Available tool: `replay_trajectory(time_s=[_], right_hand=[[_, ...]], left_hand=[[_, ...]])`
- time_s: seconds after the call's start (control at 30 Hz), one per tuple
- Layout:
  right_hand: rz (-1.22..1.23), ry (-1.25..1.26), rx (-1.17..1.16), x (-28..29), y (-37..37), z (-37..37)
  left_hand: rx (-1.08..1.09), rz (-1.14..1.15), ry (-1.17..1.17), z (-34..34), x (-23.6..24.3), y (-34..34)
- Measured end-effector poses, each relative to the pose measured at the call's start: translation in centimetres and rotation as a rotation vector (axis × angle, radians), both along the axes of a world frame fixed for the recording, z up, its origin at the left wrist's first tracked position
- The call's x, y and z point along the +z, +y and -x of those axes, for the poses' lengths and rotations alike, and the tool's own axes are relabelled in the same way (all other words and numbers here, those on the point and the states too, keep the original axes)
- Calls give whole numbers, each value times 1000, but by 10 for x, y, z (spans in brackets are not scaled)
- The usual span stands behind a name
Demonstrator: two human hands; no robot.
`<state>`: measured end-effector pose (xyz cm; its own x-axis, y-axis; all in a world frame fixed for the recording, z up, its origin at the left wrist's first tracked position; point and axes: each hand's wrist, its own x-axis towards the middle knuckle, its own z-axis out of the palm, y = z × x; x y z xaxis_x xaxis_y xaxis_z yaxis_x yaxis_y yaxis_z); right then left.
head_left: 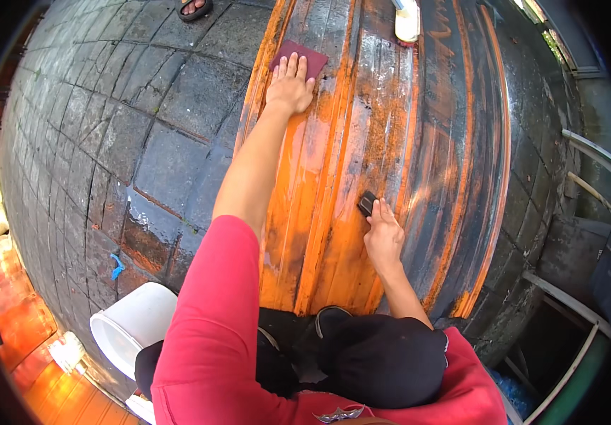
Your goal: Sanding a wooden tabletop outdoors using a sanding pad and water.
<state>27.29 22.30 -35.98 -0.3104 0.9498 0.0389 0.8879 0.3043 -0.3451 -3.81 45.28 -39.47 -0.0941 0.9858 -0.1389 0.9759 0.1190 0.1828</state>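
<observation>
My left hand (290,86) lies with fingers stretched out on a maroon sheet (317,58), apparently abrasive paper, pressed to a long ribbed panel (298,234) streaked bright orange and dark grime. My right hand (383,230), lower on the panel, grips a small black block (366,203). A white brush head (407,23) on a pole rests near the top of the panel; its far end is out of view.
Dark paving (100,163) surrounds the panel. A white bucket (128,319) lies tipped by my left side, near a blue scrap (117,266). Someone's sandaled foot (193,8) is at the top. Orange panels (22,312) lie far left; pale bars and rails (589,149) line the right.
</observation>
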Motion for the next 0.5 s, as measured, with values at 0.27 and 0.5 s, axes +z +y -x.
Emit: replay_trajectory(time_s=[0.27,0.5], right_hand=[[47,-12,-69,-4,5,-24],[76,174,305,-8,-46,6]], left_hand=[[-189,218,-262,-107,41,-258],[-221,116,-130,-53,16,-100]])
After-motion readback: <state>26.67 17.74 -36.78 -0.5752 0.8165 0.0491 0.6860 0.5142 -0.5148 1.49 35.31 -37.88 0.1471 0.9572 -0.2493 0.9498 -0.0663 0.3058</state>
